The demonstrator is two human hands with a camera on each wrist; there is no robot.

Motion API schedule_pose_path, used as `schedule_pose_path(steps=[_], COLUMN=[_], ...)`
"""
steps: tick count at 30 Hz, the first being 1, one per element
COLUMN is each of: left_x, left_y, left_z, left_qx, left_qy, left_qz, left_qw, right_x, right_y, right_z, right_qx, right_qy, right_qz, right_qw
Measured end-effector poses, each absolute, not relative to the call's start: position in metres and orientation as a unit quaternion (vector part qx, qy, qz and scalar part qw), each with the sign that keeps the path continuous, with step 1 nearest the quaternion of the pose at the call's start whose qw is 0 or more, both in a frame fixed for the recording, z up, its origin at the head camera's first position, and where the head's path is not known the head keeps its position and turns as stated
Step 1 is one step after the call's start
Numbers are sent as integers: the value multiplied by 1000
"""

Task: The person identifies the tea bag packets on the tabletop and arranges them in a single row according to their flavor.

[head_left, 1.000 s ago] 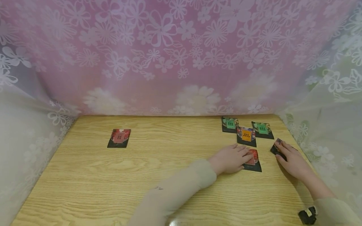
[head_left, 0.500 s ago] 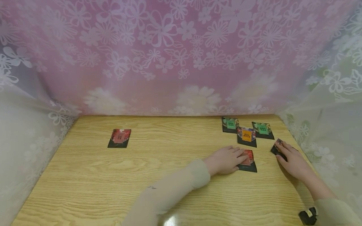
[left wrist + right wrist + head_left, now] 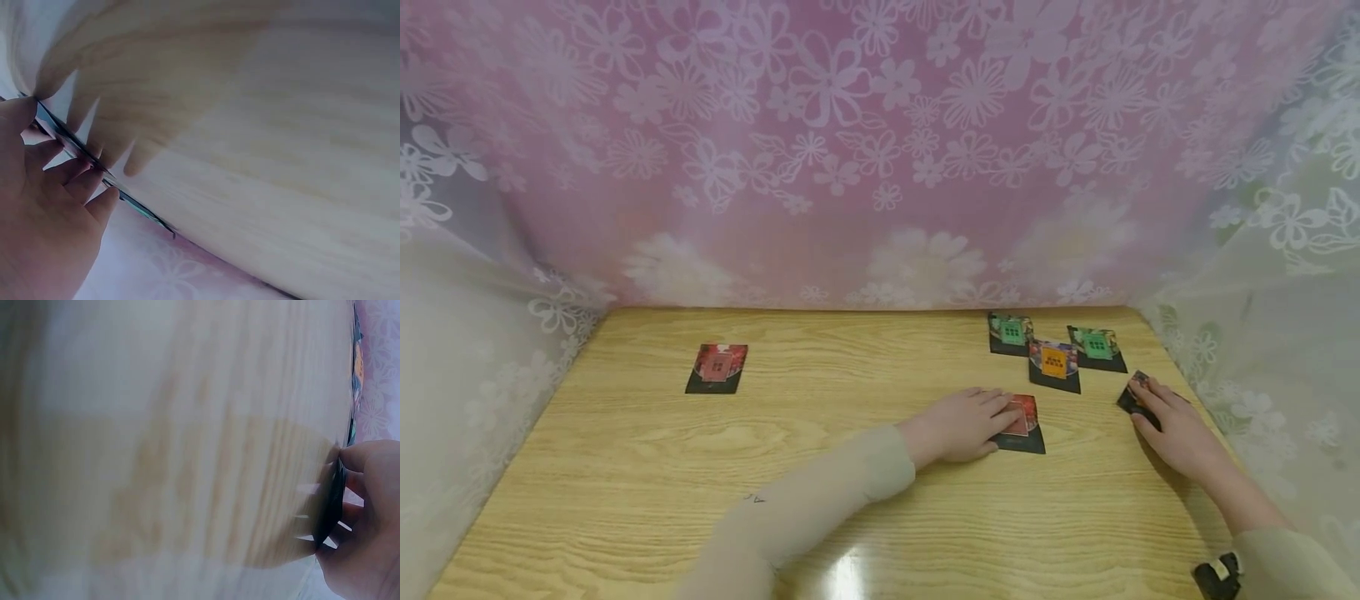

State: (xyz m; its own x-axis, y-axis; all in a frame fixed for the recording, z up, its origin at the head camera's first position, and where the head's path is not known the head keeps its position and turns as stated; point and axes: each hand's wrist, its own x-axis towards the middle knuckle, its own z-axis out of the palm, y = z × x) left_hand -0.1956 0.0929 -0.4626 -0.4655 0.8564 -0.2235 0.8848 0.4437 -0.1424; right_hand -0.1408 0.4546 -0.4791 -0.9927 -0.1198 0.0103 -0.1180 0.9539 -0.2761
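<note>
In the head view my left hand (image 3: 961, 423) lies over a red-and-black packet (image 3: 1027, 427), its fingers extended across the left part. The left wrist view shows this packet (image 3: 55, 128) nearly edge-on under the spread fingers (image 3: 84, 184). At the table's right side, my right hand (image 3: 1176, 433) rests on a dark packet (image 3: 1127, 401), most of it hidden under the fingers. From the right wrist, that packet (image 3: 330, 506) shows as a black strip beside the thumb and fingers. An orange-labelled packet (image 3: 1054, 363) lies between the two hands, farther back.
Two green-labelled packets (image 3: 1011, 332) lie near the table's back right edge. Another red packet (image 3: 718, 368) lies far left on the wooden table (image 3: 647, 483). A small black object (image 3: 1217, 575) sits by the right sleeve. Floral curtains (image 3: 850, 150) enclose the table's back and sides.
My left hand has slid leftward along the table, and the red-and-black packet has moved left with it, away from the orange-labelled packet. The right hand stays in place on the dark packet.
</note>
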Motion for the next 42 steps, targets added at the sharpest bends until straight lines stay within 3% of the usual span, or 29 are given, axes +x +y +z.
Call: schedule_pose_path(steps=[42], left_x=[-222], left_y=[-100], left_z=[-464], left_qx=[420], left_qy=[903], left_qz=[-22], left_qw=[88], right_x=[-142], right_y=[457], right_z=[-484], right_qx=[-64], right_qy=[989], right_qz=[-133], right_qw=[-13])
